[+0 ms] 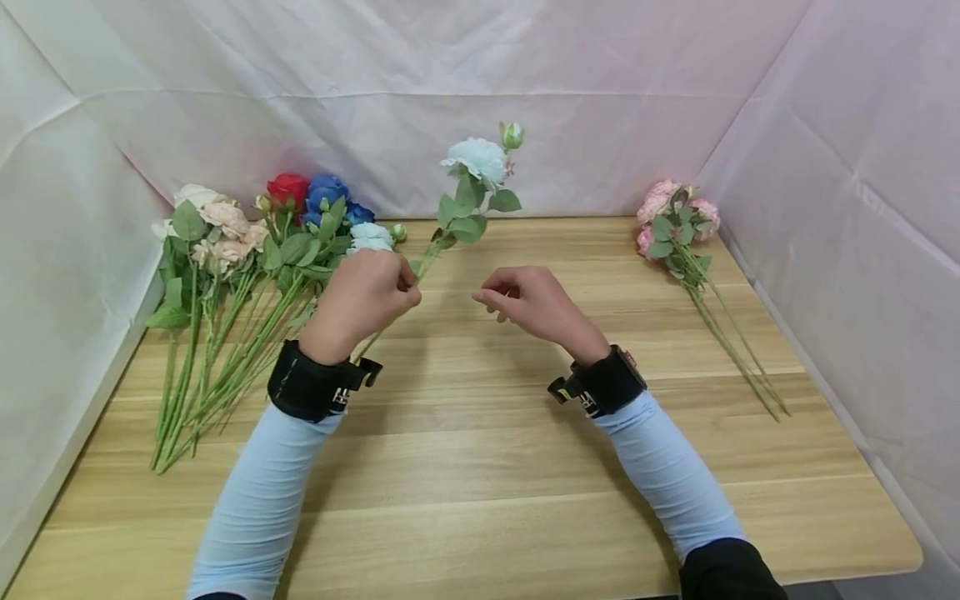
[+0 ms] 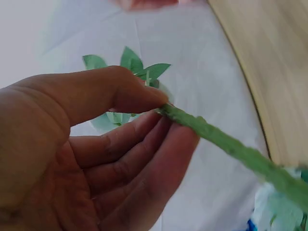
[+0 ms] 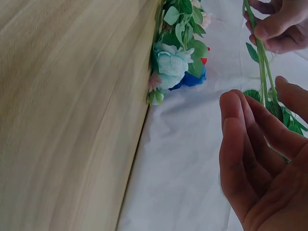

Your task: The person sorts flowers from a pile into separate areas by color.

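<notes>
Pale blue flower [image 1: 478, 162] held tilted above table [image 1: 465, 475], stem [image 2: 231, 147] pinched between left hand's [image 1: 363, 300] thumb and fingertips, bloom beyond them. Right hand [image 1: 536, 304] near, fingers loosely bent, thumb apart. Mixed flowers [image 1: 225, 225] lie left, pink flowers [image 1: 660, 202] right.

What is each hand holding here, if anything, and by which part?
The left hand pinches a pale-blue artificial flower by its green stem, below the leaves. The right hand holds nothing.

White sheets [image 1: 600, 125] around a wooden table [image 1: 480, 467] make a booth
</notes>
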